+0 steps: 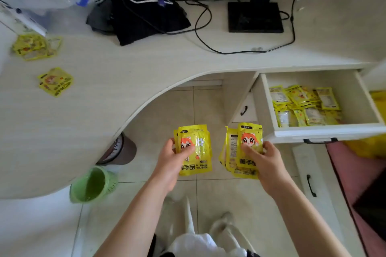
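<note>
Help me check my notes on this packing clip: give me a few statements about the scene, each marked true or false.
1. The left hand holds yellow hand-warmer packets. True.
2. The right hand is empty. False: it grips its own stack of packets.
3. The drawer is shut. False: it is pulled open, with a heap of packets inside.
4. Loose packets lie on the desk. True.
5. The green bin stands on the desk. False: it stands on the floor by the desk's edge.
</note>
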The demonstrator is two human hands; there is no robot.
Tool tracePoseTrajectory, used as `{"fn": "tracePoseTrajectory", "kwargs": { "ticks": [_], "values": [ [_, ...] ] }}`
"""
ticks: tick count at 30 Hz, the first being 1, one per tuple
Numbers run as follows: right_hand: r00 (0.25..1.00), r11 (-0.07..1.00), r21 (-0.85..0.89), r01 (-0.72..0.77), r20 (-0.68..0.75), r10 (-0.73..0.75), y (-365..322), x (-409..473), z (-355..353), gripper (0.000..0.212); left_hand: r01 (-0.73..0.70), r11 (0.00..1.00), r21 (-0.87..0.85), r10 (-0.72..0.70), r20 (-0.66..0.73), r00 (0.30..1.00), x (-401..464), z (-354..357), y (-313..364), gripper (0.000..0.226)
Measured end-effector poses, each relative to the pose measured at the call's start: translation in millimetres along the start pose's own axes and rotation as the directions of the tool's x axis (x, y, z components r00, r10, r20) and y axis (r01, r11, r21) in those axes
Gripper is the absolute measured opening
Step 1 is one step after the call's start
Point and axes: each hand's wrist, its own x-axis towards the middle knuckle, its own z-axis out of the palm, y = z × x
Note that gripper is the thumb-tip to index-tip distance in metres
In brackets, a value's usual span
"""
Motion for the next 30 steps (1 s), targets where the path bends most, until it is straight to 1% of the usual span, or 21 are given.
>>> {"fn": "tracePoseTrajectory", "kwargs": {
  "ticks": [6,13,19,22,30],
  "values": [
    [0.996,1.000,-0.021,0.019,-0.092,-0.020,5,-3,-115,0.029,-0.013,0.999,0.048,0.010,0.049,0.999,-13,117,-28,0.027],
    [0.979,0.999,0.021,0.028,-0.201,-0.024,4,4,-200,0.031,-0.024,0.993,0.112,0.005,0.165,0.986,-19,206,-37,0.029],
    [0.956,0.998,0.052,0.045,-0.292,-0.028,-10,24,-236,0.026,-0.017,0.988,0.154,-0.019,0.234,0.972,1,257,-28,0.027],
    [0.947,0.997,0.069,0.039,-0.321,-0.015,-23,41,-246,0.027,-0.013,0.985,0.171,-0.032,0.259,0.965,21,276,-20,0.028],
    [0.931,0.996,0.084,0.009,-0.365,0.022,-62,95,-259,0.028,-0.032,0.971,0.237,-0.034,0.271,0.962,85,321,8,0.029]
  ]
}}
